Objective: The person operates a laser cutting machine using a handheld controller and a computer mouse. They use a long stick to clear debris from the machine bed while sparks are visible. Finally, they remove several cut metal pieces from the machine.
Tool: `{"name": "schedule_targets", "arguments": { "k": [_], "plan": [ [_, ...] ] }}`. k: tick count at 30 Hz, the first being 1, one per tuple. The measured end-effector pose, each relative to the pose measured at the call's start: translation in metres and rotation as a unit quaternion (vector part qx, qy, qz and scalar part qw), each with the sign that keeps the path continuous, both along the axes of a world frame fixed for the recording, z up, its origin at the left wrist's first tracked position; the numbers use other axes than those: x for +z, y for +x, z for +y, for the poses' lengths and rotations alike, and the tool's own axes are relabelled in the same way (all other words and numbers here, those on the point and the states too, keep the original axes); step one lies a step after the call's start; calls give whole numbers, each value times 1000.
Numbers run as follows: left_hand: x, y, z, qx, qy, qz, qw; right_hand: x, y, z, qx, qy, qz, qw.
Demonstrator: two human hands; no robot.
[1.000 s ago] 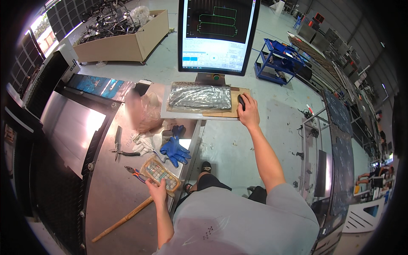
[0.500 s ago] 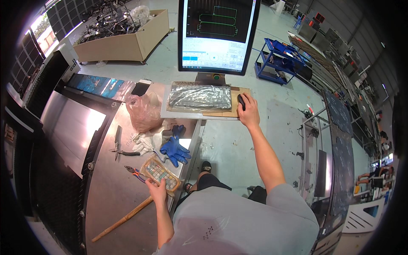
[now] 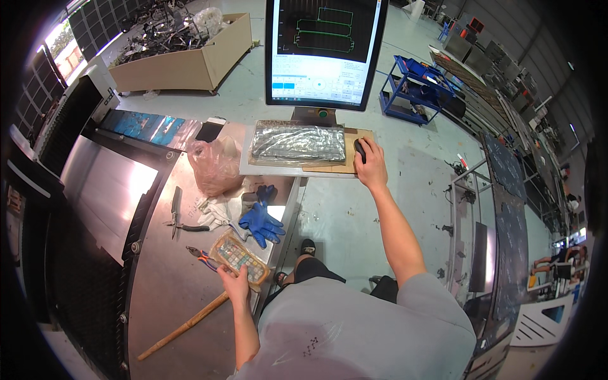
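My right hand [image 3: 372, 166] is closed over a black computer mouse [image 3: 360, 151], which rests on a piece of brown cardboard [image 3: 329, 170]. To its left lies a keyboard [image 3: 297, 145] under wrinkled clear plastic, below a lit monitor [image 3: 320, 63] with green outlines on a dark area. Down on the metal table, my left hand [image 3: 235, 284] grips the near end of a plastic-wrapped control keypad [image 3: 235, 254] with rows of small buttons, thumb on its face. Pliers with red and blue handles [image 3: 201, 257] lie beside it, and a wooden stick [image 3: 183, 324] extends below my hand.
Blue work gloves [image 3: 261, 225], white gloves [image 3: 216, 212], black-handled pliers [image 3: 177, 215] and a pink plastic bag [image 3: 214, 168] lie on the table [image 3: 166, 272]. A large scrap bin [image 3: 171, 66] stands at the far left; a blue cart [image 3: 415, 92] stands beyond the monitor's right.
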State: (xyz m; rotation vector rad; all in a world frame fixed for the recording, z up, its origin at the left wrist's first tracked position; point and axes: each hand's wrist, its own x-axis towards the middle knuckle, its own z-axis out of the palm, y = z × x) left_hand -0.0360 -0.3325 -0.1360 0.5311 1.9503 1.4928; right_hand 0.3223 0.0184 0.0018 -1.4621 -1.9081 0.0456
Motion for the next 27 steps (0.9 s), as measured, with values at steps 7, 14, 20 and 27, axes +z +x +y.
{"name": "schedule_targets", "arguments": {
  "k": [7, 14, 20, 27],
  "plan": [
    [-7, -1, -1, 4, 17, -13, 1000, 1, 0, -1, 0, -3, 9, 1000],
    [2, 1, 0, 2, 16, -17, 1000, -1, 0, 0, 0, 5, 2, 1000],
    [5, 3, 2, 13, 32, -26, 999, 0, -1, 0, -2, 5, 5, 1000],
    [9, 2, 1, 6, 5, -32, 999, 3, 0, -1, 6, 3, -1, 1000]
  ]
}}
